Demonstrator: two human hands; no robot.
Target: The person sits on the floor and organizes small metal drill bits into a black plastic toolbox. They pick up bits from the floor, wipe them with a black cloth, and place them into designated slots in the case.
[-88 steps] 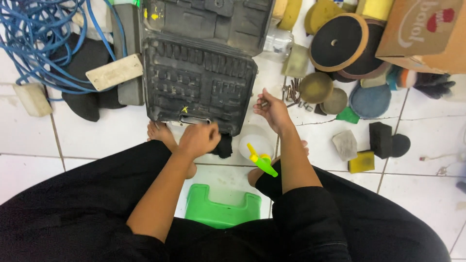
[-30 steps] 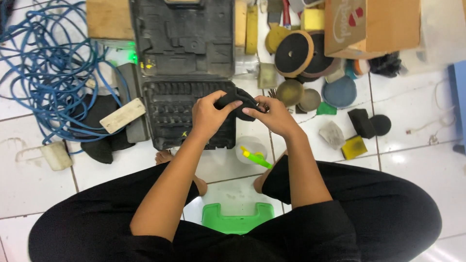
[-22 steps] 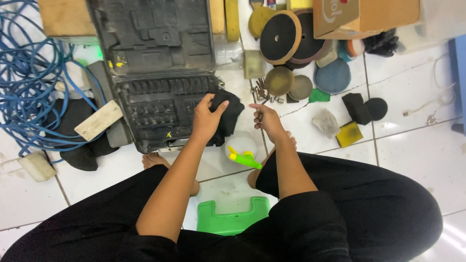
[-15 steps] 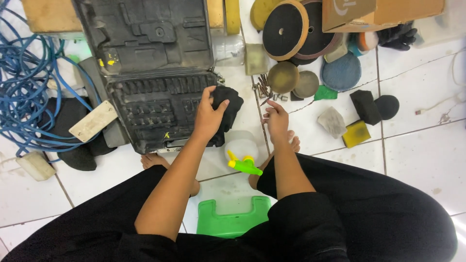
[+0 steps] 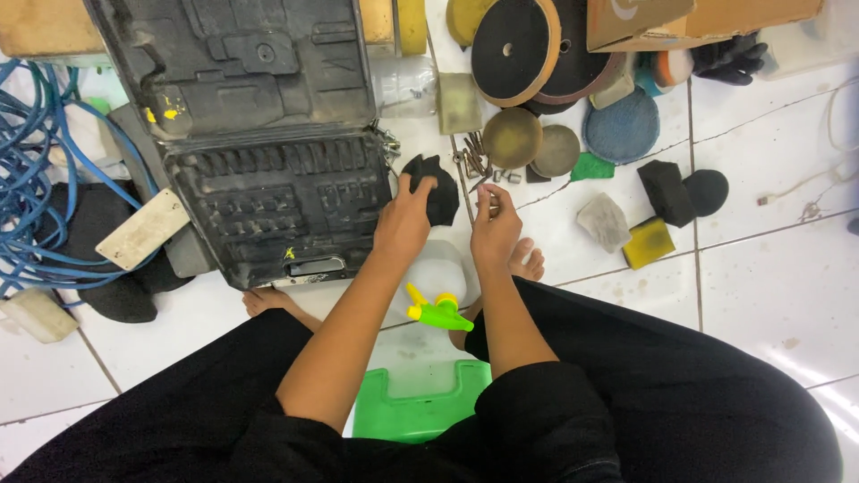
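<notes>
Nearest the person, a green plastic stool (image 5: 419, 404) stands on the white tile floor (image 5: 769, 268) between the knees. Just beyond it is a clear spray bottle (image 5: 436, 284) with a green and yellow trigger.

The left hand (image 5: 404, 222) rests fingers-down on a black cloth (image 5: 436, 183) at the right edge of the open black tool case (image 5: 268, 161). The cloth looks soft and light, and should be safe to pinch anywhere.

The right hand (image 5: 495, 228) is nearly closed, pinching a small metal bit (image 5: 491, 209). This looks stiff, light and easily dropped; hold it mid-shaft. Loose bits (image 5: 474, 161) lie just ahead.

Farther off is a yellow sponge (image 5: 648, 242). A cardboard box (image 5: 698, 16) sits at the far right; its label is unreadable.
</notes>
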